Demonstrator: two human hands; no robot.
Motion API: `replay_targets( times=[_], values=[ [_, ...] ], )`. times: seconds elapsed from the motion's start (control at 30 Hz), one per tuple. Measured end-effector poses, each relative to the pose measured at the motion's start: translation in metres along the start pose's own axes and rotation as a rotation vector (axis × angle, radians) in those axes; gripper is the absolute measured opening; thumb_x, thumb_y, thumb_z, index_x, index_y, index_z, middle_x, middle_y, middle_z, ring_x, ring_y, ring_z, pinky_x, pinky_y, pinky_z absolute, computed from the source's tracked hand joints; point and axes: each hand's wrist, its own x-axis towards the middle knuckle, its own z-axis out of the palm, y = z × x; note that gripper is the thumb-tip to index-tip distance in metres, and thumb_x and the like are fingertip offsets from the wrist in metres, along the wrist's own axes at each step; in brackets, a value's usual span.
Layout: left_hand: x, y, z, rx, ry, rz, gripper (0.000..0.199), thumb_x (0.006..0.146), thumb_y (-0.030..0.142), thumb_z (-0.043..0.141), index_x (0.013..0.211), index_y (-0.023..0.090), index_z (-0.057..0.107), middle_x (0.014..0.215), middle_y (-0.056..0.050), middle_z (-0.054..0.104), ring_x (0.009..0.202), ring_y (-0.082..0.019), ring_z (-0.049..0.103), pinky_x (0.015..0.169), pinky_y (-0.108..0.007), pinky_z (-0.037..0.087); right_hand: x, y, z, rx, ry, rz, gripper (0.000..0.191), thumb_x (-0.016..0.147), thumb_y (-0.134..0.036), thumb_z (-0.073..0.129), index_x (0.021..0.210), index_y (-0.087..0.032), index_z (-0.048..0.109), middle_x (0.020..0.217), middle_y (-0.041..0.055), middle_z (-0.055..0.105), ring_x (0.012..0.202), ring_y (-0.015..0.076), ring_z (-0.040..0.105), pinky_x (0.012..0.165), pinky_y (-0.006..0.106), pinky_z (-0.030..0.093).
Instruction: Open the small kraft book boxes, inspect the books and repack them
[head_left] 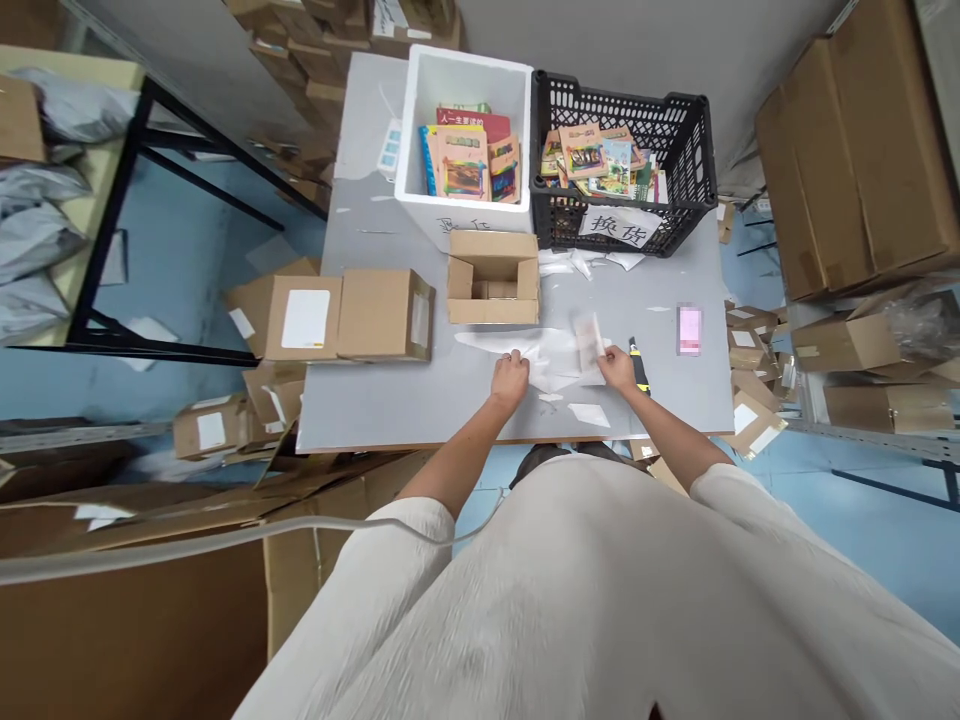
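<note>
My left hand (511, 376) is closed on the edge of crumpled white paper (551, 355) lying on the grey table. With my right hand (616, 368) I pinch a small, pale pinkish rectangular piece (589, 341), blurred, whose exact kind I cannot make out. It is held tilted above the paper's right part. Just right of that hand lies a black and yellow box cutter (638, 364). An open cardboard box (493, 279) stands beyond my left hand, its flaps spread. Scraps of white paper (589, 414) lie close to the table's front edge.
Behind stand a white foam box (469, 215) and a black plastic crate (694, 165), both holding books. Two closed cartons (379, 312) sit at left. A phone-shaped pink-screened thing (689, 330) lies at right. A grey cable (315, 522) crosses at lower left.
</note>
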Motion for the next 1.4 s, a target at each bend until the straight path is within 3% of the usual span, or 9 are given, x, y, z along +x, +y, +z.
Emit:
replay_targets(
  times=[0.13, 0.23, 0.47, 0.63, 0.8, 0.97, 1.17, 1.3, 1.4],
  values=[
    [0.000, -0.001, -0.001, -0.007, 0.041, -0.006, 0.041, 0.094, 0.006, 0.052, 0.127, 0.014, 0.074, 0.133, -0.025, 0.065, 0.132, -0.042, 0.059, 0.114, -0.056, 0.048, -0.004, 0.017, -0.003, -0.092, 0.073, 0.118, 0.042, 0.095, -0.027, 0.053, 0.130, -0.020, 0.076, 0.122, 0.0157, 0.079, 0.114, 0.0351, 0.069, 0.100, 0.044, 0.057],
    [0.000, 0.012, 0.000, -0.048, 0.026, 0.036, 0.043, 0.094, 0.006, 0.053, 0.131, 0.015, 0.073, 0.135, -0.024, 0.064, 0.130, -0.041, 0.059, 0.112, -0.054, 0.051, -0.008, 0.018, -0.001, -0.185, 0.127, -0.003, 0.053, 0.096, -0.025, 0.054, 0.146, -0.016, 0.069, 0.145, 0.0212, 0.069, 0.130, 0.0383, 0.061, 0.112, 0.049, 0.052],
    [0.000, 0.044, 0.011, -0.160, -0.014, 0.170, 0.044, 0.097, 0.009, 0.056, 0.138, 0.018, 0.069, 0.149, -0.021, 0.060, 0.137, -0.038, 0.061, 0.119, -0.052, 0.053, -0.015, -0.011, 0.004, -0.467, -0.319, -0.444, 0.057, 0.108, -0.019, 0.041, 0.160, -0.018, 0.064, 0.168, 0.0172, 0.061, 0.154, 0.0367, 0.048, 0.127, 0.051, 0.038],
    [0.006, 0.056, 0.022, -0.209, -0.061, 0.226, 0.050, 0.095, 0.008, 0.058, 0.143, 0.018, 0.069, 0.160, -0.020, 0.057, 0.147, -0.037, 0.057, 0.128, -0.052, 0.049, -0.021, -0.007, -0.004, -0.604, -0.392, -0.350, 0.067, 0.111, -0.030, 0.044, 0.177, -0.017, 0.045, 0.186, 0.0169, 0.038, 0.168, 0.0403, 0.033, 0.137, 0.060, 0.023],
    [0.017, 0.065, 0.030, -0.258, -0.083, 0.233, 0.055, 0.094, 0.008, 0.060, 0.147, 0.017, 0.069, 0.165, -0.020, 0.056, 0.151, -0.038, 0.056, 0.131, -0.054, 0.049, -0.021, 0.010, -0.025, -0.623, -0.302, -0.177, 0.069, 0.112, -0.036, 0.041, 0.178, -0.015, 0.041, 0.180, 0.0220, 0.046, 0.167, 0.0432, 0.035, 0.137, 0.064, 0.017],
    [0.025, 0.075, 0.034, -0.333, -0.054, 0.248, 0.052, 0.098, 0.010, 0.058, 0.148, 0.017, 0.068, 0.168, -0.018, 0.054, 0.154, -0.035, 0.057, 0.133, -0.050, 0.048, -0.014, 0.025, -0.043, -0.598, -0.203, -0.063, 0.059, 0.113, -0.037, 0.040, 0.165, -0.014, 0.056, 0.169, 0.0266, 0.055, 0.155, 0.0442, 0.044, 0.134, 0.066, 0.018],
    [0.031, 0.082, 0.039, -0.390, -0.023, 0.288, 0.045, 0.105, 0.016, 0.051, 0.146, 0.016, 0.069, 0.167, -0.017, 0.055, 0.152, -0.033, 0.060, 0.133, -0.048, 0.049, -0.013, 0.023, -0.055, -0.557, 0.069, -0.096, 0.053, 0.104, -0.015, 0.044, 0.154, -0.011, 0.060, 0.149, 0.0273, 0.060, 0.133, 0.0411, 0.050, 0.118, 0.055, 0.035],
    [0.034, 0.084, 0.042, -0.381, -0.040, 0.251, 0.043, 0.106, 0.021, 0.053, 0.145, 0.017, 0.071, 0.167, -0.017, 0.056, 0.145, -0.033, 0.066, 0.130, -0.050, 0.052, -0.014, 0.006, -0.051, -0.548, -0.023, -0.335, 0.046, 0.105, -0.014, 0.046, 0.146, -0.015, 0.066, 0.144, 0.0233, 0.061, 0.130, 0.0384, 0.051, 0.113, 0.048, 0.038],
    [0.035, 0.087, 0.042, -0.369, -0.033, 0.237, 0.040, 0.107, 0.021, 0.051, 0.142, 0.020, 0.073, 0.163, -0.016, 0.062, 0.149, -0.033, 0.063, 0.134, -0.052, 0.047, -0.009, -0.005, -0.040, -0.544, -0.140, -0.295, 0.039, 0.110, -0.019, 0.046, 0.141, -0.015, 0.070, 0.141, 0.0219, 0.064, 0.130, 0.0368, 0.054, 0.112, 0.046, 0.041]
  ],
)
